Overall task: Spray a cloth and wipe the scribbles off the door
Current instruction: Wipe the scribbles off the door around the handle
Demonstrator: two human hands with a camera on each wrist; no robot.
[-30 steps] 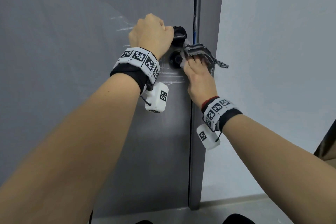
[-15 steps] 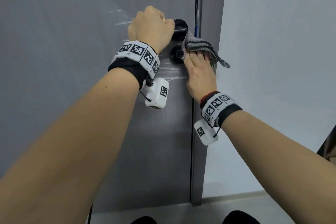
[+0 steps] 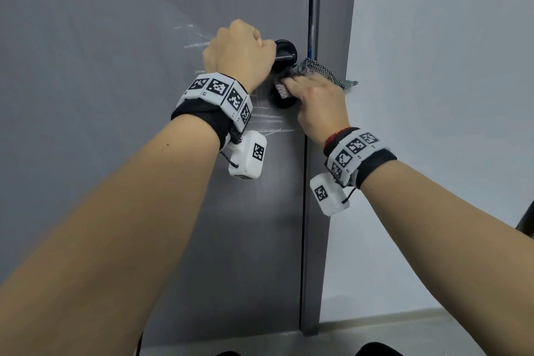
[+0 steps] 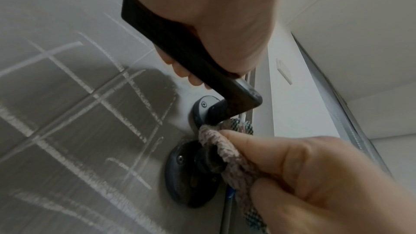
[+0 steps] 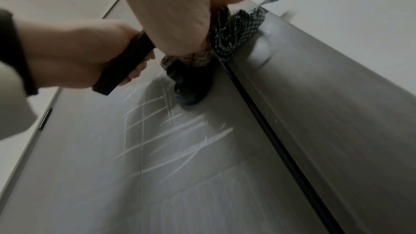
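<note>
A grey door [image 3: 121, 153] bears white scribbles [image 3: 268, 121] around its black lever handle [image 3: 284, 56]. My left hand [image 3: 238, 52] grips that handle [image 4: 180, 49] with curled fingers. Just below it sits the round black lock plate [image 4: 180, 181]. My right hand [image 3: 315, 98] holds a checked cloth [image 3: 318, 71] bunched against the door, between the handle base and the lock knob. In the left wrist view the cloth [image 4: 223, 147] touches the knob. The scribbles [image 5: 157, 131] run in crossed lines left of and below the lock [image 5: 191, 86].
The door's edge and frame [image 3: 312, 211] run vertically right of the handle, beside a pale wall [image 3: 433, 95]. A light floor [image 3: 404, 332] shows at the bottom, with dark shoe tips at the lower edge.
My right hand has moved left with the cloth, from the door's edge onto the lock area under the handle. The left hand stays on the handle.
</note>
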